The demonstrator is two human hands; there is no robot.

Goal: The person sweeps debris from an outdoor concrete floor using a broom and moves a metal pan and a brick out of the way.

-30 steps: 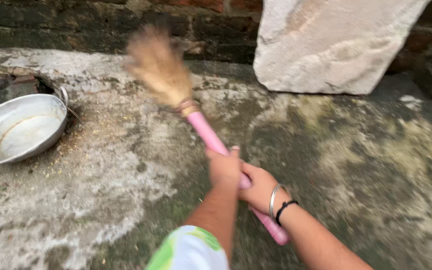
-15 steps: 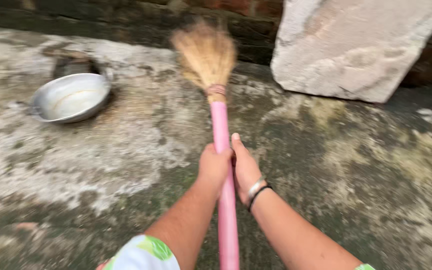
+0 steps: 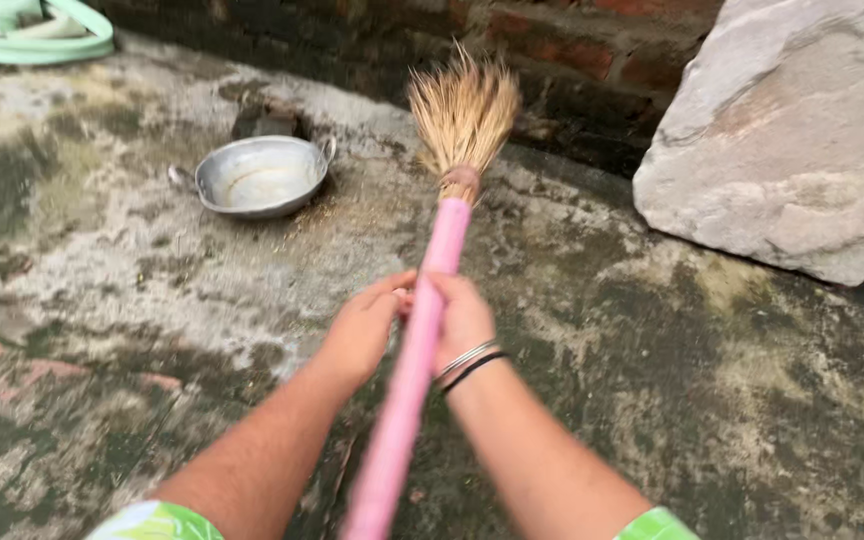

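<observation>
Mossy concrete floor (image 3: 732,400) beside brick wall (image 3: 572,60): left hand (image 3: 364,328) and right hand (image 3: 462,318) clasp pink-handled broom (image 3: 430,290); grit remains near metal pan (image 3: 260,176) towards the far edge.

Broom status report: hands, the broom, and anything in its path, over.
Left hand and right hand both shut on pink broom. Bristles by brick wall. Metal pan left, stone slab right.

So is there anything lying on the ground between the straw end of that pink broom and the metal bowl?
Nothing visible: between the straw bristles of the pink-handled broom and the round metal bowl lies only stained concrete floor with fine scattered debris. Both the left hand and right hand grip the handle.
</observation>
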